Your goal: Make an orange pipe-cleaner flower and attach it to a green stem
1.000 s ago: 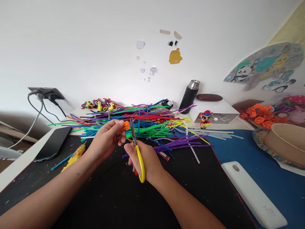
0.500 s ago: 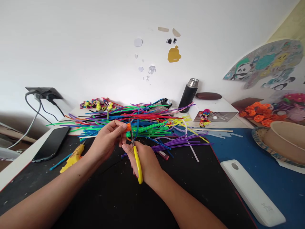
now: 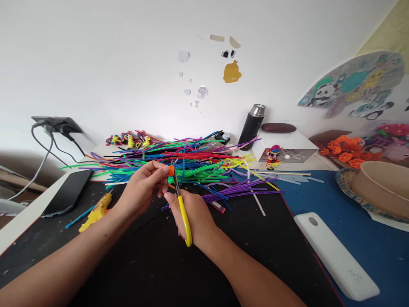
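My left hand [image 3: 148, 181] pinches a small orange fuzzy piece [image 3: 171, 171] between thumb and fingers. In my right hand [image 3: 194, 213] is a pair of scissors [image 3: 184, 217] with yellow handles, its fingers wrapped round the grips. The blades point up and away, right beside the orange piece; whether they touch it I cannot tell. Behind both hands lies a wide heap of pipe cleaners [image 3: 198, 174] in green, blue, red, purple and other colours. Part of the orange piece is hidden by my left fingertips.
A yellow glue gun [image 3: 96, 212] and a black phone [image 3: 67, 192] lie at left. Toward the back stand a black thermos [image 3: 252, 127], a white box [image 3: 287, 147] and a small figure [image 3: 274, 157]. A white power bank [image 3: 335, 256] and a round basket [image 3: 377, 192] are at right.
The view has shifted very slightly. Both hands, the scissors and the orange piece stay in nearly the same position, with the blades beside the piece.
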A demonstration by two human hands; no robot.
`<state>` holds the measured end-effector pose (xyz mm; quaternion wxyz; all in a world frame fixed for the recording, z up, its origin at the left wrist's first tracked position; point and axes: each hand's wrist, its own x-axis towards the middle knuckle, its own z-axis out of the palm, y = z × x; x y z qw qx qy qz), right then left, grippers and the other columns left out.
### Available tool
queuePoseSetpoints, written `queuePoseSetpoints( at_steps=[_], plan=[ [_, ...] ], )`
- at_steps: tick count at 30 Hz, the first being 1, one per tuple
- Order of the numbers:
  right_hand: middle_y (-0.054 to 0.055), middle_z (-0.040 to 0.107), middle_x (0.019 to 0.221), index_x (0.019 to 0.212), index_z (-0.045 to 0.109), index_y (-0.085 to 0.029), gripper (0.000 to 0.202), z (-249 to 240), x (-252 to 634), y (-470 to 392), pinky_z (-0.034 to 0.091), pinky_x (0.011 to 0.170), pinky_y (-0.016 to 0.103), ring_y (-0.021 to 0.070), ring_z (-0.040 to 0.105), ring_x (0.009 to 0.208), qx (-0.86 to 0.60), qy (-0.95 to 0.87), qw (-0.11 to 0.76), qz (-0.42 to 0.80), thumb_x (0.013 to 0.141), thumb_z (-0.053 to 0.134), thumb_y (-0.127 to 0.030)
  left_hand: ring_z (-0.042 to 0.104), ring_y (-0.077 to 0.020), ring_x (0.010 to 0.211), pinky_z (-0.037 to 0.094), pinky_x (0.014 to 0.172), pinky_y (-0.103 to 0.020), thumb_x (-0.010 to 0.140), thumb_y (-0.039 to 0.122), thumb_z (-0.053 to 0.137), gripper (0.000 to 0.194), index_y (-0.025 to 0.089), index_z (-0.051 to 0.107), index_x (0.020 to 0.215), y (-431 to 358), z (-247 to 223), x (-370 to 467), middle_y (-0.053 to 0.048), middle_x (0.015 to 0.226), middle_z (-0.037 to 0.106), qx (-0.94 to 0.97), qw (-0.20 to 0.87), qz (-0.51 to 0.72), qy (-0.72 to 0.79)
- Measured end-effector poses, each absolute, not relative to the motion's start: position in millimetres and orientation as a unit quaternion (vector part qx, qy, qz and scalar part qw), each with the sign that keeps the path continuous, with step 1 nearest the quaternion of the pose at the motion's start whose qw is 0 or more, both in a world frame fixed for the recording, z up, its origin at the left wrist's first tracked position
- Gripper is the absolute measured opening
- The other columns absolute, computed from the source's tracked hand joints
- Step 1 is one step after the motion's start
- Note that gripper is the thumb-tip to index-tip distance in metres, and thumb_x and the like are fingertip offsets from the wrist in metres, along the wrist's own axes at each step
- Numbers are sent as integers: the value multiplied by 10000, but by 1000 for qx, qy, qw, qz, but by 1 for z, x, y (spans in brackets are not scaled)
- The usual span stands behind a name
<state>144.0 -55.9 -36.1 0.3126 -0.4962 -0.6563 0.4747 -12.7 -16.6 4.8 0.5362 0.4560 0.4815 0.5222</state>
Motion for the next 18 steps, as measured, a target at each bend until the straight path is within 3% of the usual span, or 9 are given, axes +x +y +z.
queuePoseSetpoints(
  at_steps=[8, 13, 18],
  plan=[
    [83, 743, 818, 901, 733, -207, 435, -28, 143, -54, 389, 637, 325, 231, 668, 731, -534, -681, 293, 406, 1118, 520, -520, 528, -117, 423, 376, 388, -211, 742, 521, 964, 459, 208, 640, 834, -17, 3, -13, 24, 569, 636, 443, 541, 533, 477],
    [21, 621, 623, 842, 660, -228, 501, -36, 144, -53, 388, 549, 293, 194, 618, 559, -515, -604, 364, 488, 1081, 532, -649, 519, -116, 455, 374, 417, -220, 749, 469, 960, 401, 203, 670, 828, -17, 4, -12, 31, 580, 608, 440, 545, 539, 467],
    [-61, 496, 464, 899, 619, -231, 594, -48, 144, -49, 389, 416, 257, 150, 506, 350, -472, -521, 406, 583, 1044, 459, -784, 555, -109, 623, 431, 549, -225, 667, 330, 1014, 371, 178, 779, 910, -13, 2, -12, -14, 809, 711, 435, 534, 568, 451]
  ],
)
